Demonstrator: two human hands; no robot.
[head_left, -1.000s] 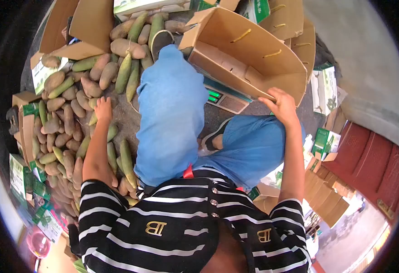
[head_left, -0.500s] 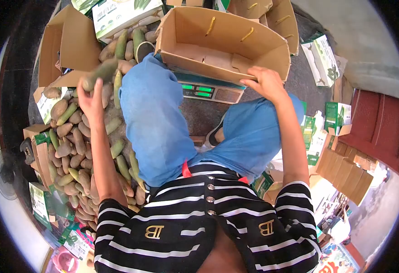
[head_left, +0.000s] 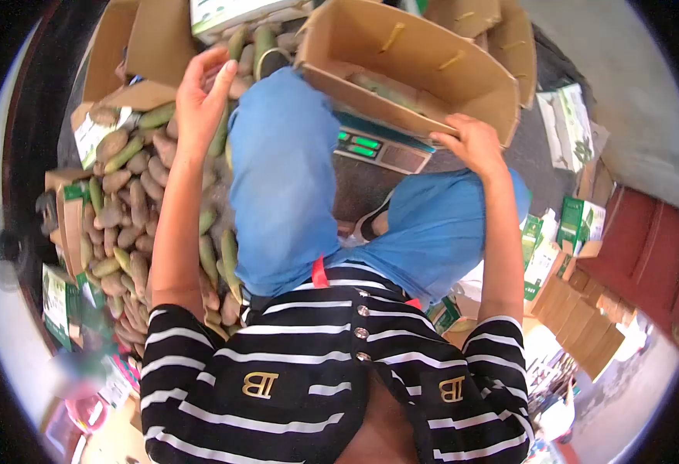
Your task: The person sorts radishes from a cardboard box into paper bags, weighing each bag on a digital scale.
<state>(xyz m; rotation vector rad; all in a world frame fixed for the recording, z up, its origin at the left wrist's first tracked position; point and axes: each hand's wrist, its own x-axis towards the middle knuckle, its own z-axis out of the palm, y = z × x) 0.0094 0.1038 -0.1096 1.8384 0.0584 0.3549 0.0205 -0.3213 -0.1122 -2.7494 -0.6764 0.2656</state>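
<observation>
One left hand [head_left: 203,93] stands spread above the vegetable pile [head_left: 138,201], while one right hand [head_left: 472,145] pinches the rim of a cardboard box [head_left: 417,54].
We see the left hand in the upper left of the frame, its thumb well apart from its fingers and the grip wide; right of centre, the right hand's grip is narrow, its fingers and thumb on the near rim of the box. We find the box at the upper centre, tilted in the frame, a blurred green vegetable [head_left: 382,89] lying inside it; just below its front wall shows a scale [head_left: 390,152] with green-lit digits. Between the hands we see a knee in blue trousers [head_left: 285,147], and brown and green vegetables fill the left side.
</observation>
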